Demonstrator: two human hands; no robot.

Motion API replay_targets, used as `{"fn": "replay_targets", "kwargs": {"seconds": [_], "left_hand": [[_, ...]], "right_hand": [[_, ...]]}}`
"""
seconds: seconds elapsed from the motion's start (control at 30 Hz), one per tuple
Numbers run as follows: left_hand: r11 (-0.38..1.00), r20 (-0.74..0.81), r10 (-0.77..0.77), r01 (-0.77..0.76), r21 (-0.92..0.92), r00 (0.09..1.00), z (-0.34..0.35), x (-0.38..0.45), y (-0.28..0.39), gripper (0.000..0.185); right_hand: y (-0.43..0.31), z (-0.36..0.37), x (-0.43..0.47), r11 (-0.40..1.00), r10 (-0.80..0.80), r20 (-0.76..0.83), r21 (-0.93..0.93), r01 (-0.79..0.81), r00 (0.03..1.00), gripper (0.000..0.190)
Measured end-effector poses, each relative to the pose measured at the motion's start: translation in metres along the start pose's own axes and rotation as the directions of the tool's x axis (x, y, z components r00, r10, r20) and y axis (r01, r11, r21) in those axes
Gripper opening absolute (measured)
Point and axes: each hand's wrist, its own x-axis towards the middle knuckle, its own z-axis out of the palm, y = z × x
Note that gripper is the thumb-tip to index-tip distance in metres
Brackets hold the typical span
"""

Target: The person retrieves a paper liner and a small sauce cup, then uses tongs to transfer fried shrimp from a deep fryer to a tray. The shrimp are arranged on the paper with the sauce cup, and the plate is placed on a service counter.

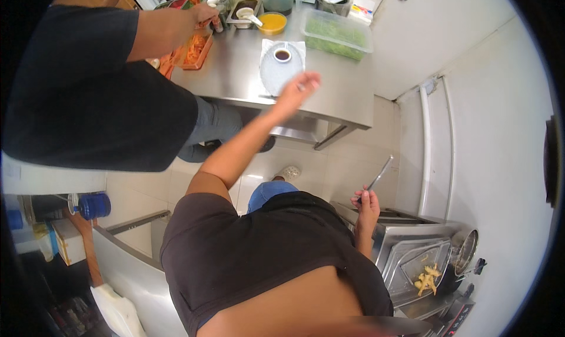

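My left hand [300,89] hovers over the near edge of the steel worktable, beside an oval speckled plate [273,74]; it is blurred, and whether anything is in its fingers cannot be told. On the plate's far end stands a small white cup of dark sauce [282,55], and white paper [268,44] lies under the plate. My right hand [367,204] holds a slim metal utensil [381,173], perhaps tongs, pointing up and away over the floor. Behind that hand, fried pieces [427,280] lie in a clear tray [399,284] on the steel counter.
A co-worker [97,89] in a black shirt stands at the left, one hand near an orange tray of shredded food [197,50]. Along the table's back are a bowl of yellow sauce [272,23] and a clear box of greens [336,34]. White pipes [426,151] run along the right wall.
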Motion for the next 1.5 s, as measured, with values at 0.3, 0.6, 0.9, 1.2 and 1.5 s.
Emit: {"fn": "replay_targets", "kwargs": {"seconds": [0.3,0.6,0.9,1.2,1.5], "left_hand": [[0.447,0.146,-0.128,-0.075,0.891,0.981,-0.159,0.182,-0.051,0.029],[0.536,0.389,-0.300,-0.184,0.824,0.871,-0.172,0.225,-0.108,0.027],[0.605,0.366,-0.357,-0.086,0.791,0.860,-0.178,0.209,-0.105,0.024],[0.750,0.412,-0.535,0.191,0.633,0.737,-0.135,0.155,-0.093,0.023],[0.798,0.612,-0.598,0.458,0.393,0.517,-0.035,0.118,-0.062,0.019]], "right_hand": [[-0.010,0.123,0.066,0.996,0.016,0.182,-0.092,0.001,0.983,0.034],[0.010,0.111,0.059,0.989,0.110,-0.013,-0.096,-0.111,0.994,0.028],[0.033,0.069,0.026,0.986,0.157,-0.239,-0.023,-0.168,0.958,0.028],[0.034,0.020,-0.012,0.984,0.153,-0.462,-0.005,-0.175,0.873,0.029],[0.024,-0.011,-0.059,0.982,0.181,-0.631,0.070,-0.177,0.754,0.031]]}}
